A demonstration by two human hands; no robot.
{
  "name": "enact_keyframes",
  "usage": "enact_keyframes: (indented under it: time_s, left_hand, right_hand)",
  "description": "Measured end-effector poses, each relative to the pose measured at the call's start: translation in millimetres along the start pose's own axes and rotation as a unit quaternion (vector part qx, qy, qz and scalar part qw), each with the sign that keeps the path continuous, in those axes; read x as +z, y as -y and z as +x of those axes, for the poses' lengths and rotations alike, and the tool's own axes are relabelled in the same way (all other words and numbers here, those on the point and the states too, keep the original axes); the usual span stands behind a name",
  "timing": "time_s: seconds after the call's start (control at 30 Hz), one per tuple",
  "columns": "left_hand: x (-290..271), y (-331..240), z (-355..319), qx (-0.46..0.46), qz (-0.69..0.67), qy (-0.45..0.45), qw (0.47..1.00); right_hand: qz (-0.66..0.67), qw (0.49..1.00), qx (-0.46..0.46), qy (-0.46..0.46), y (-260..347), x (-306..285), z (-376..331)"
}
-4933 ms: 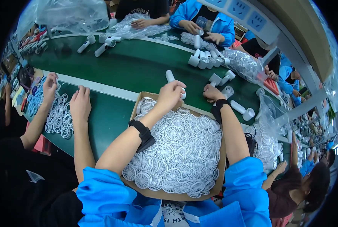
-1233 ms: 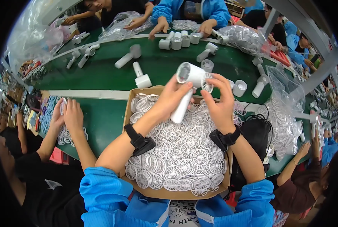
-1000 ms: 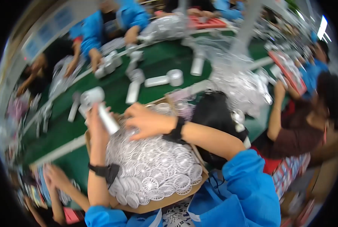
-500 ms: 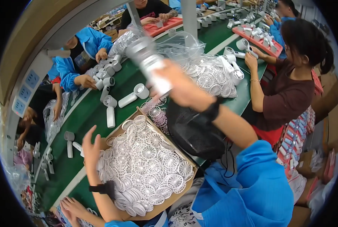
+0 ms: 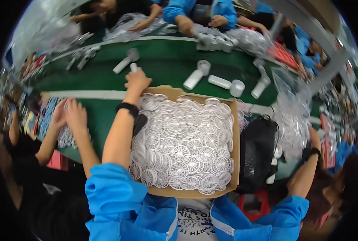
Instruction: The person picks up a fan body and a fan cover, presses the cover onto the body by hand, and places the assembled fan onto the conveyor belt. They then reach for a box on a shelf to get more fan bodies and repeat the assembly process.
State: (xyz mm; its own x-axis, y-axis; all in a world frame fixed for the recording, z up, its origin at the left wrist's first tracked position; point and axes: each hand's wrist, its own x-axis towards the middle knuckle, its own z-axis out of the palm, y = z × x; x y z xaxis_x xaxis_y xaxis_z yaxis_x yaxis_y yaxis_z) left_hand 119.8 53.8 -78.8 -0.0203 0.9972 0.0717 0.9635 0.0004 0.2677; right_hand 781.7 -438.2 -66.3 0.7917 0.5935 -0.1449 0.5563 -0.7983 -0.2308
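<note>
Head view – left hand [image 5: 137, 81] outstretched, fingers curled on white tube [image 5: 134, 67], box rim [image 5: 167, 91]

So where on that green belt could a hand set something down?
Bare green belt lies between the left hand and the nearest white handheld fan. Another patch sits between the cardboard box and the neighbour's hands. The box, heaped with white grilles, is crowded.

Directly in front of me a cardboard box [image 5: 235, 132] sits on the table [image 5: 163, 68], with round grilles [image 5: 183, 140] piled in it. My left hand [image 5: 137, 81] rests at the box's far left corner, and handheld fan bodies [image 5: 197, 75] lie beyond it. A black bag [image 5: 257, 152] sits just right of the box.
</note>
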Motion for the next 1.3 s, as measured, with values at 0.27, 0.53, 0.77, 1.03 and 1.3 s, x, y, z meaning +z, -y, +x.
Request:
enact_keyframes:
  time_s: [0.27, 0.53, 0.77, 1.03, 1.3]
  left_hand:
    - [4.5, 20.9, 37.4, 0.066, 0.118, 0.156, 0.978]
    - [2.4, -8.5, 36.1, 0.135, -0.322, 0.027, 0.937]
    - [-4.4, 5.4, 30.0, 0.127, -0.466, -0.042, 0.875]
    - [11.8, -15.2, 47.8, 0.030, -0.511, 0.015, 0.859]
    - [11.3, -17.0, 36.7, -0.010, -0.557, 0.063, 0.828]
  right_hand:
    - [0.041, 0.992, 0.118, 0.016, -29.8, -12.3, 21.3]
    - [0.092, 0.994, 0.061, 0.016, -35.5, 2.6, 8.1]
    - [-0.045, 0.997, -0.054, -0.040, 17.0, 43.6, -2.8]
    - [0.082, 0.988, -0.029, -0.125, 8.1, 37.0, -66.1]
    - [-0.066, 0.994, 0.060, 0.056, 53.5, 0.8, -153.8]
